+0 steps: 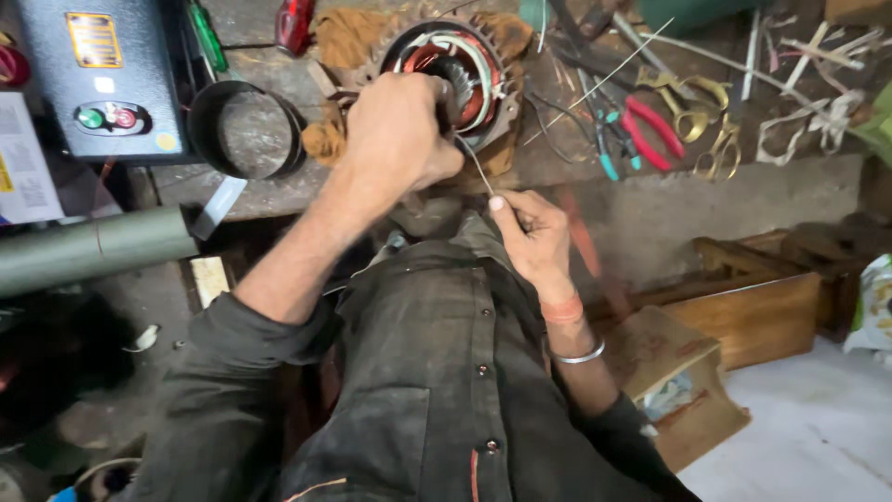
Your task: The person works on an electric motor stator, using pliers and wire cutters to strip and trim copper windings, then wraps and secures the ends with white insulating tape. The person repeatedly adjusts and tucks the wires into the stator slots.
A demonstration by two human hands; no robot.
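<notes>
Cluttered counter (743,200) carries a motor stator (455,79). Left hand (400,135) clenches its rim; right hand (530,232), just below, pinches a thin wire (476,167) slanting up-left into it.

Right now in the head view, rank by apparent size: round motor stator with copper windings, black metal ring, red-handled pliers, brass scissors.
1. Round motor stator with copper windings, partly covered by the left hand.
2. Black metal ring, only slightly smaller.
3. Red-handled pliers and brass scissors: they look alike and overlap, so no ranking.
</notes>
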